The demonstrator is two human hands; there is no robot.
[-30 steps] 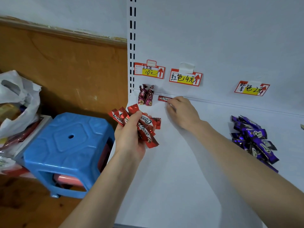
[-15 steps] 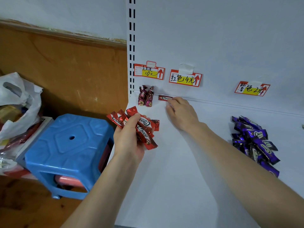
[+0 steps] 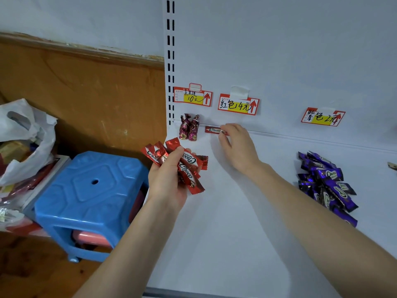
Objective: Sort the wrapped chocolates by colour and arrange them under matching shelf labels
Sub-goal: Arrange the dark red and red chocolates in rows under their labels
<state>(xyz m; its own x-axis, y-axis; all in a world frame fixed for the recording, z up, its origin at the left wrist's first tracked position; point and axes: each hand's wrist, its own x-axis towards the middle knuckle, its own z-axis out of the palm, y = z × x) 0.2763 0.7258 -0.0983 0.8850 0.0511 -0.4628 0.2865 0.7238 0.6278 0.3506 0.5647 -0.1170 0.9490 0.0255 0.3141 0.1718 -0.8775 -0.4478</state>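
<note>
The right end of the single red chocolate [image 3: 213, 130] was covered by the fingertips of the right hand [image 3: 238, 145]. I could not tell whether they pinched it or only touched it. That bar stood on edge against the back panel, under the red label [image 3: 238, 104]. The left hand [image 3: 169, 181] gripped a fanned bunch of red chocolates [image 3: 189, 166], its thumb across them, and hid their lower halves. At the right edge a small scrap [image 3: 393, 165] was cut off and past making out.

The white shelf [image 3: 236, 233] also carried a heap of purple chocolates [image 3: 326, 183] below the purple label [image 3: 322, 117]. Two maroon twisted sweets [image 3: 190, 130] stood upright in the left corner. Left of the shelf were a blue stool [image 3: 90, 196], a white plastic bag [image 3: 23, 136] with its contents unclear, and a brown wooden wall [image 3: 86, 93].
</note>
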